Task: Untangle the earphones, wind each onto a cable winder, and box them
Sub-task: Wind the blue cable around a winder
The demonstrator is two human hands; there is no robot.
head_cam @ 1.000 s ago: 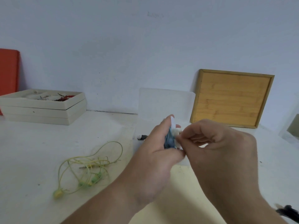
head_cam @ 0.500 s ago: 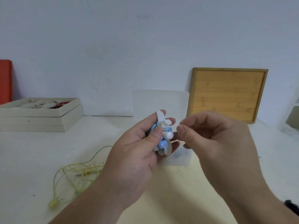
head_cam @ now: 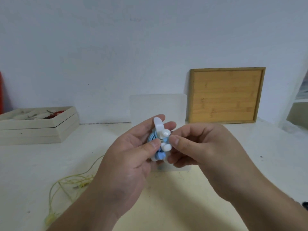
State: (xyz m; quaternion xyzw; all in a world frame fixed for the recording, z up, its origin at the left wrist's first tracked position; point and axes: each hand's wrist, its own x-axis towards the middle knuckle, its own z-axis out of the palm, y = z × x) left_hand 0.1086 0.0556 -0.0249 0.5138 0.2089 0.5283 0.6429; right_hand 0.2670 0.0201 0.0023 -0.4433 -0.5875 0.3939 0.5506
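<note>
Evidently, the left hand (head_cam: 130,164) curled round the winder (head_cam: 159,125) holding the blue earphones (head_cam: 152,138), while the right hand (head_cam: 205,155) pinched their loose end. Tucking it snugly would likely keep coils tight.

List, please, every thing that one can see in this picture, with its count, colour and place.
cable winder: one, white, held above the table
blue earphones: one set, blue, wound on the winder
yellow earphones: one set, yellow-green, loose on the table, left
clear box: one, translucent, behind the hands, lid upright
wooden tray: one, light brown, leaning on the wall, right
cream boxes: one stack, cream, far left by the wall
red object: one, red, cut off at the left edge
sheet: one, pale yellow, under the hands
table: one, white
left grip: one, bare hand, holds the winder
right grip: one, bare hand, pinches the winder's right side
</note>
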